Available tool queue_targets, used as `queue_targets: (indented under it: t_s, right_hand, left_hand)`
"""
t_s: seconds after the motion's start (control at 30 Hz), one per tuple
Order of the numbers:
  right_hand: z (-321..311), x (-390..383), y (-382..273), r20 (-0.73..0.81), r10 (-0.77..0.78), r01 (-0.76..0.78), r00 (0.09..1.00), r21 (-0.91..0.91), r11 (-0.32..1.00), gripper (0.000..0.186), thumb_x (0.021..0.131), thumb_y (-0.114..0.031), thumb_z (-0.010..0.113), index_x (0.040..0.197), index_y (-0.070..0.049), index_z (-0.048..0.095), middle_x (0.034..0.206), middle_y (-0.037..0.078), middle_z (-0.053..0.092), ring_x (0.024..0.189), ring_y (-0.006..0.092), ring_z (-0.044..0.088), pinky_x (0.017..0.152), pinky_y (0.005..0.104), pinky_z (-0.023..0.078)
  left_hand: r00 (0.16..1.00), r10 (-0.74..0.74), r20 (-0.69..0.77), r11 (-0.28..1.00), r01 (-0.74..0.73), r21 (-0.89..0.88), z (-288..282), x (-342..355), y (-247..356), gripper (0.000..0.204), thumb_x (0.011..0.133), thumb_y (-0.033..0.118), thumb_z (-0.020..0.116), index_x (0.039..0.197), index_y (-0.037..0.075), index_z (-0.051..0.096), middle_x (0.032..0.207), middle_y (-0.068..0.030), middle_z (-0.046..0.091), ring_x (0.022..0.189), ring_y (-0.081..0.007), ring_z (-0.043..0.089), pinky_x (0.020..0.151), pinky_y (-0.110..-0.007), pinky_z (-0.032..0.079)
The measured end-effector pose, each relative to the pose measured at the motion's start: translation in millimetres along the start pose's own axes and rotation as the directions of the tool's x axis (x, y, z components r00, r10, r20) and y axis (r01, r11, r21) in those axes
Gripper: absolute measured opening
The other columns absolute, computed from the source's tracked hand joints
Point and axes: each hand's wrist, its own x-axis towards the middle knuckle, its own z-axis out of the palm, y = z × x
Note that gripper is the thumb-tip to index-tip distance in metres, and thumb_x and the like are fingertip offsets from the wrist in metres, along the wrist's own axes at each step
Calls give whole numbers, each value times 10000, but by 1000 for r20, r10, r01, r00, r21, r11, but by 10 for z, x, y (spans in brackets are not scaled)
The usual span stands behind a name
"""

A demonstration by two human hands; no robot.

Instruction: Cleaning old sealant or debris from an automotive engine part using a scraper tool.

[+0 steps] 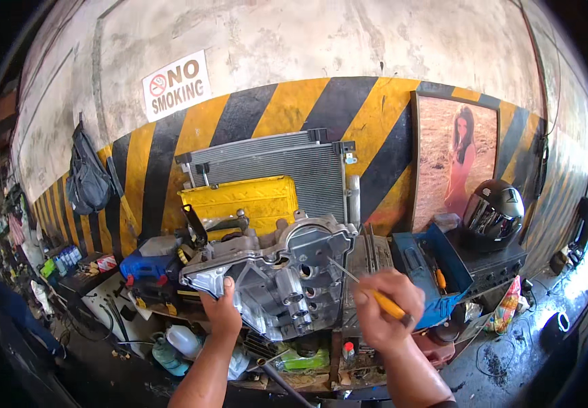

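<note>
A large silver cast-metal engine housing [256, 289] stands tilted on the bench in front of me, its ribbed, hollowed side facing me. My left hand [222, 314] grips its lower left edge, thumb on the near face; the other fingers are hidden behind the metal. In my closed right hand [384, 333] is a screwdriver [390, 306] with an orange-yellow handle. Its thin shaft points up and left, and the tip is at the housing's upper right part, near a round hole. Whether the tip touches the metal I cannot tell.
Behind the housing are a yellow case [239, 200] and radiators [318, 177] leaning on the striped wall. A blue toolbox [423, 262] stands right, beside a black helmet [494, 214]. Left lies a blue power-tool case [148, 262]. Plastic jugs [184, 340] sit below.
</note>
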Motion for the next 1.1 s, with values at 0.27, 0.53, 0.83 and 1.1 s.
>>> queue_targets:
  t_s: [0.27, 0.53, 0.83, 1.1]
  right_hand:
    - [618, 88, 151, -132, -112, 102, 985, -75, 992, 170, 803, 87, 727, 959, 39, 678, 842, 178, 714, 699, 268, 720, 644, 315, 569]
    - [718, 49, 119, -69, 94, -81, 993, 173, 982, 132, 850, 66, 705, 975, 38, 676, 878, 171, 728, 765, 265, 746, 691, 324, 581]
    - [691, 96, 149, -78, 154, -135, 985, 211, 968, 66, 869, 62, 710, 929, 35, 695, 883, 142, 732, 764, 205, 737, 696, 298, 565]
    - [620, 102, 124, 70, 418, -410, 906, 397, 821, 107, 951, -55, 717, 1000, 41, 713, 867, 96, 751, 761, 128, 705, 676, 260, 541]
  left_hand:
    - [999, 3, 36, 998, -5, 59, -93, 0, -10, 715, 1007, 256, 706, 1533, -53, 333, 1465, -165, 521, 1308, -250, 522, 1146, -380, 363]
    - [999, -34, 30, 999, 33, 25, -129, 54, -27, 744, 999, 275, 718, 1547, -39, 325, 1480, -162, 510, 1298, -255, 531, 1149, -383, 366]
    - [997, -71, 41, 997, 71, 12, -118, 57, 47, 767, 985, 261, 722, 1567, -26, 311, 1504, -172, 496, 1323, -277, 520, 1160, -399, 357]
    - [997, -41, 60, 999, 40, 19, -157, 88, -58, 787, 997, 234, 699, 1595, -18, 254, 1531, -172, 473, 1352, -278, 501, 1177, -400, 333]
